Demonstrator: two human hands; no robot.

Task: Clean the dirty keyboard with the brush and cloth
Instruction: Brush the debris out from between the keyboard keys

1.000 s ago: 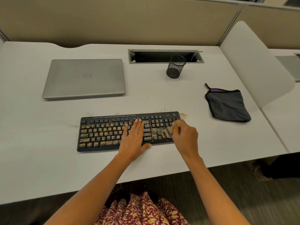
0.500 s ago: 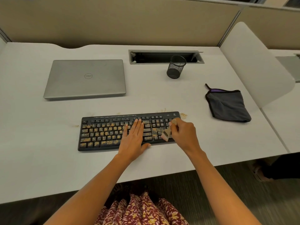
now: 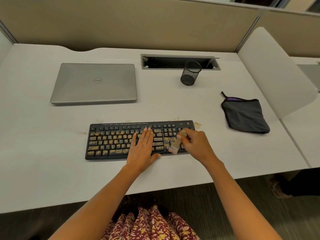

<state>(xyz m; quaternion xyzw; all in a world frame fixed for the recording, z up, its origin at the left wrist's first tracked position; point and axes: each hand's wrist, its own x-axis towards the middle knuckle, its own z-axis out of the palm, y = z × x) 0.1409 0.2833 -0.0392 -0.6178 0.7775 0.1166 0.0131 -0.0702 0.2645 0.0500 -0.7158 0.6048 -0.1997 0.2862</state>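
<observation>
1. Pressing the middle of the keyboard (image 3: 110, 141) with the flat left hand (image 3: 142, 149).
2. Pinching the brush (image 3: 174, 147) in the right hand (image 3: 195, 144), bristles on keys at 3 o'clock.
3. Lying apart at 2 o'clock: the cloth (image 3: 245, 115).

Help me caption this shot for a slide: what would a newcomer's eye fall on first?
The black keyboard near the front edge of the desk, its keys strewn with yellowish crumbs. The left hand lies flat on its middle, while the right hand holds a small brush at the right-hand keys. A dark grey cloth lies apart, to the right.
</observation>
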